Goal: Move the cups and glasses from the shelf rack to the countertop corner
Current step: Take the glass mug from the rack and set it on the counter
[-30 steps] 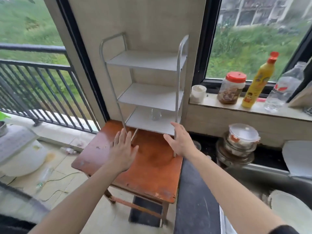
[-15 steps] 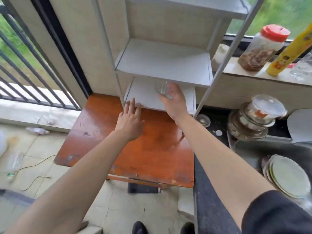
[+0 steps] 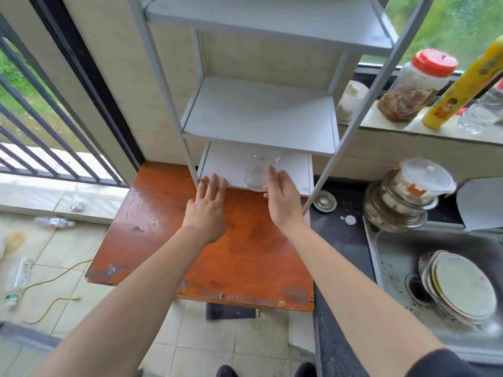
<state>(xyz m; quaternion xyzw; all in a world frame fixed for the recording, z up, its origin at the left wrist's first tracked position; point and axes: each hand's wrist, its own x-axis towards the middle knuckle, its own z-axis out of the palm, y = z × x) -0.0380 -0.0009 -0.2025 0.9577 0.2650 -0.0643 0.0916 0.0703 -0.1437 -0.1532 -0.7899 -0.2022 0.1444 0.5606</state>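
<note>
the clear glass (image 3: 257, 171) stands at the front edge of the lowest board of the white shelf rack (image 3: 258, 110), at about 12 o'clock from the person, and the two boards above it look bare. the right hand (image 3: 281, 197) is at the glass's 3 o'clock side, fingers curved and touching its wall; i cannot tell if the thumb has closed on the far side, so the grasp is perhaps not complete. the left hand (image 3: 208, 208) lies flat with fingers spread but close together, its tips resting on the front lip of the same board at 9 o'clock of the glass, holding nothing.

to do this step well, i think the fingers should wrap around the middle of the glass, not only the rim, because thin clear plastic or glass slips easily. it should come out toward 6 o'clock, low and level, so it does not hit the board above. the left hand may steady the light rack on the orange table (image 3: 206, 257). then the glass goes toward 3 o'clock, where the dark countertop (image 3: 340, 227) lies.

both forearms reach forward nearly straight, the right wrist turned inward, palm facing 9 o'clock.
</note>
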